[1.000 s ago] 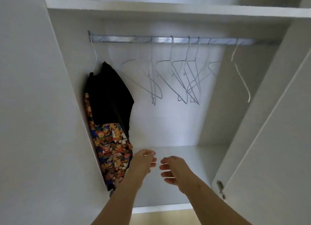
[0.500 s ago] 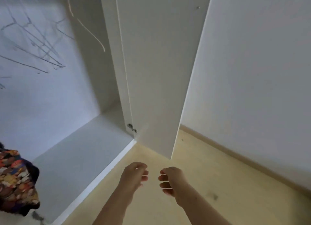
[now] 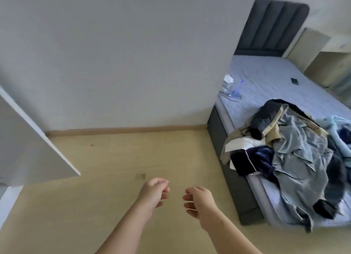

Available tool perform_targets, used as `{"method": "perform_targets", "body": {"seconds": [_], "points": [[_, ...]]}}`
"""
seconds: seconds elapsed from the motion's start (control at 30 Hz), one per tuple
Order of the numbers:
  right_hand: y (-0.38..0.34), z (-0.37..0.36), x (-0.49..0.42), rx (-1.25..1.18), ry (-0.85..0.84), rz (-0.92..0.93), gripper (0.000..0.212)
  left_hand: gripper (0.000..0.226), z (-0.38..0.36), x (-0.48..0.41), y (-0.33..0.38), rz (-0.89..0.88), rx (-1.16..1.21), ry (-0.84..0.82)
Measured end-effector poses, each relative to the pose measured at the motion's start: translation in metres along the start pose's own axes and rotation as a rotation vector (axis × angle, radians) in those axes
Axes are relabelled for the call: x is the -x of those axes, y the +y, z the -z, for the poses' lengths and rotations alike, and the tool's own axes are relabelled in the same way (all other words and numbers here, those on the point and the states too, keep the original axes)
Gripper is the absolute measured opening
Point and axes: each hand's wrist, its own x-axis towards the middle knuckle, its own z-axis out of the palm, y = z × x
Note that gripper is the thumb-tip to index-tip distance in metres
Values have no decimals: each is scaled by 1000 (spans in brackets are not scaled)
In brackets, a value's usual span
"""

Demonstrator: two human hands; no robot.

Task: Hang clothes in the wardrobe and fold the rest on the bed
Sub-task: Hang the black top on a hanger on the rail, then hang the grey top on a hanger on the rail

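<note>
Both hands empty: left hand [image 3: 153, 193] and right hand [image 3: 199, 202] loosely curled, side by side, not touching, above the floor [image 3: 114, 158]. The view has swung off the wardrobe, and only its door [image 3: 28, 149] shows at the left. The clothes heap [image 3: 296, 153] sits untouched on the bed [image 3: 266, 77], possibly several garments, so fetching the next one looks due.
</note>
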Motion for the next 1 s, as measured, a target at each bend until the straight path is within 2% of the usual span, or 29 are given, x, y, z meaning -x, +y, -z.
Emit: {"method": "perform_targets", "body": {"seconds": [0.2, 0.37, 0.6, 0.8, 1.0], "points": [[7, 154, -22, -105, 108, -26, 13, 15, -161, 1, 22, 14, -87, -147], [-2, 244, -45, -229, 207, -30, 14, 16, -252, -7, 53, 4, -191, -227], [-22, 328, -98, -448, 305, -96, 17, 16, -356, -54, 102, -21, -314, -349], [-73, 396, -142, -616, 393, -113, 23, 16, -446, -109, 165, -35, -426, -470], [-104, 458, -184, -705, 488, -103, 14, 16, -525, -151, 204, -39, -535, -555]]}}
